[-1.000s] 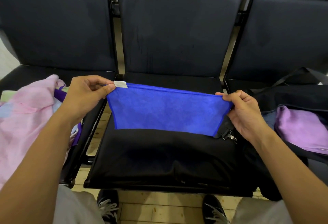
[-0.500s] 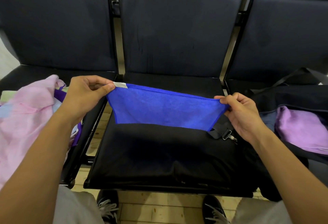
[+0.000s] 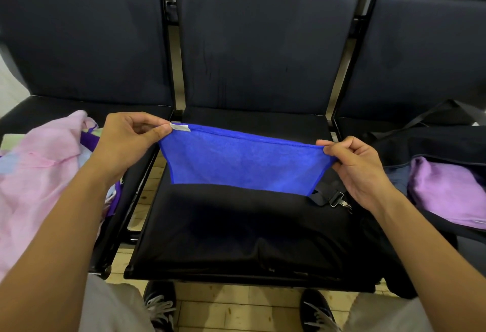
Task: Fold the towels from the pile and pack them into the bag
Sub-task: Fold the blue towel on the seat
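Left hand (image 3: 126, 142) pinches the top left corner of the blue towel (image 3: 242, 163), thumb and forefinger clamped right by its white tag (image 3: 180, 127). Right hand (image 3: 357, 168) pinches the top right corner, fingers curled on the edge. Towel hangs stretched between both hands above the middle seat (image 3: 236, 231), lower edge on or just above the cushion. Towel pile (image 3: 34, 174), mostly pink, on the left seat. Black bag (image 3: 431, 142) open on the right seat, purple towel (image 3: 452, 189) inside; strap clip (image 3: 339, 199) lies on the middle seat.
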Demonstrator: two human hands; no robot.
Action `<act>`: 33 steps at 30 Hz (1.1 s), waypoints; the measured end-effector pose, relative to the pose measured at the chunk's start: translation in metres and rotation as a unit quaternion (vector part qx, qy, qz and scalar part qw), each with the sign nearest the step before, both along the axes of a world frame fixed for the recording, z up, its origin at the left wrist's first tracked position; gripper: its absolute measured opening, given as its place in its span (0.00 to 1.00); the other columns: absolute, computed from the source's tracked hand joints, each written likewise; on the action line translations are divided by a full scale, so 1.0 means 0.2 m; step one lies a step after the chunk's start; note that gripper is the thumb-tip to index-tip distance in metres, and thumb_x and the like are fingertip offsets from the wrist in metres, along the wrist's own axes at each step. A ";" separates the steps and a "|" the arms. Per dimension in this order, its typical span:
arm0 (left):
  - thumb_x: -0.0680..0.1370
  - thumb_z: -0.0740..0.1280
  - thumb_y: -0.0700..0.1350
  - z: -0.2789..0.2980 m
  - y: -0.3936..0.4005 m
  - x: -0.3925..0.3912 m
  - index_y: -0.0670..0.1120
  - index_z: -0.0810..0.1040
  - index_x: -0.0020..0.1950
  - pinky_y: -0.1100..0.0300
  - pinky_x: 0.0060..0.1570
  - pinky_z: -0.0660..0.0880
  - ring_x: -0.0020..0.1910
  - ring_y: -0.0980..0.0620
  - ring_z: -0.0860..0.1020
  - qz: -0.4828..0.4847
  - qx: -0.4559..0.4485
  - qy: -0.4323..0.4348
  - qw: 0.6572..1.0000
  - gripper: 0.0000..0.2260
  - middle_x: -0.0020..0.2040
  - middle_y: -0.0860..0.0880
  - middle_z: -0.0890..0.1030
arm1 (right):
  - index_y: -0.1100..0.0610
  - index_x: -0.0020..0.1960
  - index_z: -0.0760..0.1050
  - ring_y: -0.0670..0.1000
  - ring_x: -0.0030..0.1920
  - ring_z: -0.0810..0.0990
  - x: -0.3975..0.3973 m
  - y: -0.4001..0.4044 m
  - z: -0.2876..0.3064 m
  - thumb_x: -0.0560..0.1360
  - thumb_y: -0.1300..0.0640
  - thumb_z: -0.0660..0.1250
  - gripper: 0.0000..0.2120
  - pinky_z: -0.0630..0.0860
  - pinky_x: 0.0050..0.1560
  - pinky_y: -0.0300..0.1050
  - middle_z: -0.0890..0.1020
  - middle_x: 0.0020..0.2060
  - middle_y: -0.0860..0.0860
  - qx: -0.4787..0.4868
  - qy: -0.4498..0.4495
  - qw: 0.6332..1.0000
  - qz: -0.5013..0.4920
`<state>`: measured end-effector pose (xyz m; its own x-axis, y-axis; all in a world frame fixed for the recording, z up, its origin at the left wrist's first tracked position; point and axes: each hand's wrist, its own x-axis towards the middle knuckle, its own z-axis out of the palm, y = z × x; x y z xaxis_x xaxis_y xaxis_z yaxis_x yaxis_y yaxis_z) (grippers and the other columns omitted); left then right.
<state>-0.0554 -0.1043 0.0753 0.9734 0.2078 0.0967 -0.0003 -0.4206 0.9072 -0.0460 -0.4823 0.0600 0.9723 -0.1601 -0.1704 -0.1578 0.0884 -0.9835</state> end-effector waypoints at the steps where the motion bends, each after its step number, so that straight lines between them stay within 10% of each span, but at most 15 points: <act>1: 0.75 0.72 0.43 0.00 0.00 0.00 0.51 0.83 0.48 0.46 0.59 0.77 0.52 0.48 0.82 0.000 -0.001 -0.001 1.000 0.04 0.48 0.46 0.84 | 0.59 0.38 0.75 0.49 0.51 0.85 0.00 0.00 0.00 0.75 0.71 0.67 0.10 0.80 0.48 0.41 0.86 0.43 0.51 0.000 0.000 1.000 -0.001; 33: 0.77 0.70 0.40 -0.01 0.00 0.01 0.50 0.79 0.45 0.57 0.48 0.78 0.46 0.54 0.80 0.017 0.083 -0.029 0.996 0.05 0.44 0.50 0.82 | 0.57 0.48 0.81 0.52 0.47 0.85 0.00 -0.01 -0.03 0.75 0.59 0.71 0.02 0.81 0.56 0.51 0.86 0.42 0.53 -0.131 -0.026 0.991 -0.010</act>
